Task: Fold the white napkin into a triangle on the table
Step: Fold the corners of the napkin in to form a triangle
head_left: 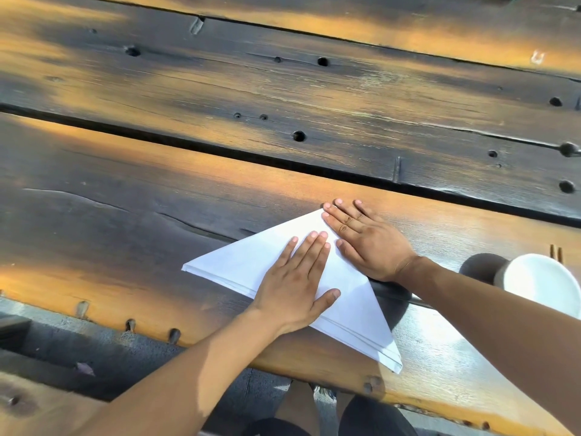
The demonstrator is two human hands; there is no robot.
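My left hand (295, 278) lies flat, fingers straight and together, palm down on the middle of the white napkin (239, 265), grasping nothing. My right hand (367, 243) is flat too, released, its fingertips (338, 202) pressing the far point of the triangle and spilling just past it onto the wood. Under both palms the napkin already reads as a triangle, lying near the front edge of the bench (125, 215), with its long layered edge facing me and one sharp corner pointing toward the front right.

From here I judge the risk is in lifting off: the stacked layers show along the near edge, and if I raise either palm with a sideways drag they could slide out of line and spoil the point. The near right corner sits close to the front edge, so a push that way could send it over. A white cup (540, 284) stands near my right forearm; a careless elbow might knock it
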